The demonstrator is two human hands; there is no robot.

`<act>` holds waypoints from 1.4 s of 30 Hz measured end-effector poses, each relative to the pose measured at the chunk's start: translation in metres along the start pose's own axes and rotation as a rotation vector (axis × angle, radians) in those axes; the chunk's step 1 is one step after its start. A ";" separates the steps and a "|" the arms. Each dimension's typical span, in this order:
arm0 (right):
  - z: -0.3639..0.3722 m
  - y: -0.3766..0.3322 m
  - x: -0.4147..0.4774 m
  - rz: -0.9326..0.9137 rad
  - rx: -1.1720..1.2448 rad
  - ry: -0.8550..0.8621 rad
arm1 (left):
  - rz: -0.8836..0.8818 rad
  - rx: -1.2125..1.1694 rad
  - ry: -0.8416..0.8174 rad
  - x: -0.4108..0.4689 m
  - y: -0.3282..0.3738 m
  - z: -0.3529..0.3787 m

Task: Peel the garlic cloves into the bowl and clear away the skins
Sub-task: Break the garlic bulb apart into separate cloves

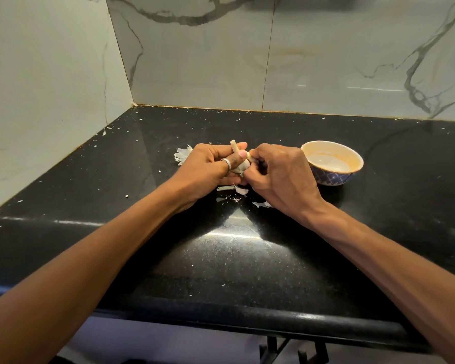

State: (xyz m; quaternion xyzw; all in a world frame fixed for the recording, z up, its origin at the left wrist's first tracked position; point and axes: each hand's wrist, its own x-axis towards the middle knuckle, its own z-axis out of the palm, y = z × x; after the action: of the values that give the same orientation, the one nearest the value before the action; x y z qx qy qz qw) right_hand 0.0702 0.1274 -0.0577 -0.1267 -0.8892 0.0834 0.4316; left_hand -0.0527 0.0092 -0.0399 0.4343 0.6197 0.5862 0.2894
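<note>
My left hand [212, 169], with a ring on one finger, grips a pale garlic bulb [242, 166] whose dry stem sticks up past my thumb. My right hand [280, 177] meets it from the right and pinches the bulb's side with curled fingers. Both hands hover just above the black counter [247, 258]. A blue-patterned bowl [332, 162] with a cream inside stands right of my right hand; no cloves show in it. Papery skins [182, 155] lie behind my left hand, and more skin pieces [241, 191] lie under the hands.
Small white skin flakes are scattered over the counter, mostly at the back and left. Marble wall panels close off the left side and the back. The counter's rounded front edge runs along the bottom of the view.
</note>
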 end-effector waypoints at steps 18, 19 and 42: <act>-0.005 -0.003 0.004 0.264 0.232 0.005 | -0.032 -0.071 0.041 -0.002 0.005 0.002; -0.006 -0.003 0.005 0.284 0.227 0.002 | -0.034 -0.067 0.040 -0.002 0.005 0.002; -0.016 0.008 0.016 0.530 0.586 -0.283 | 0.068 0.226 0.120 0.005 0.002 -0.008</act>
State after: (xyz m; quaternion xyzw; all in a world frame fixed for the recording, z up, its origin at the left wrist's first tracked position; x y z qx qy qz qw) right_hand 0.0744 0.1404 -0.0380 -0.2103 -0.8150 0.4576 0.2867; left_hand -0.0619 0.0092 -0.0364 0.4492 0.6827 0.5470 0.1812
